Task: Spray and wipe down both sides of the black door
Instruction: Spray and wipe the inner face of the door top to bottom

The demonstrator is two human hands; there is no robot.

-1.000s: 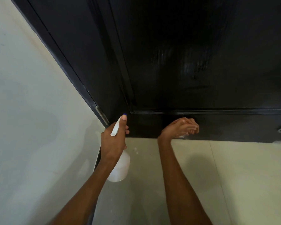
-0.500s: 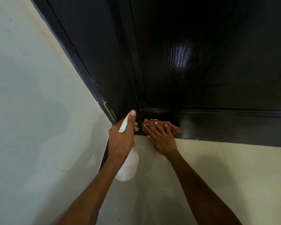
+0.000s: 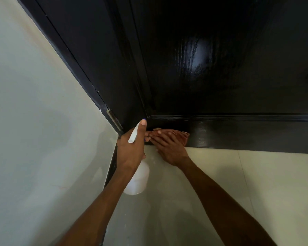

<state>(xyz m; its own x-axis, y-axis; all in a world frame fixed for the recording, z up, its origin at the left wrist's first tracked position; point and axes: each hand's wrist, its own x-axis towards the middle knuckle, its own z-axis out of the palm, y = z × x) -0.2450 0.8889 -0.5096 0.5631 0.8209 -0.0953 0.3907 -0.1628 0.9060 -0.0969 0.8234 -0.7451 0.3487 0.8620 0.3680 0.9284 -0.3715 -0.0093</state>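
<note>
1. Black door, glossy, fills the upper frame; seen from above, looking down at its bottom rail, which meets the pale tiled floor.
2. Left hand wrapped around the neck of a white spray bottle; the thumb lies straight along the top of the white spray head, nozzle end toward the door's lower left corner. Bottle body hangs below the hand, above the floor.
3. Right hand, fingers straight and close together, presses an orange-brown cloth flat against the bottom rail, just right of the left hand. Cloth shows past the fingertips and at the right edge of the hand.
4. Wet sheen on the rail to the right of the cloth; a bright reflection on the panel above.
5. Metal hinge at the door's left edge, where the black frame meets the pale wall.
</note>
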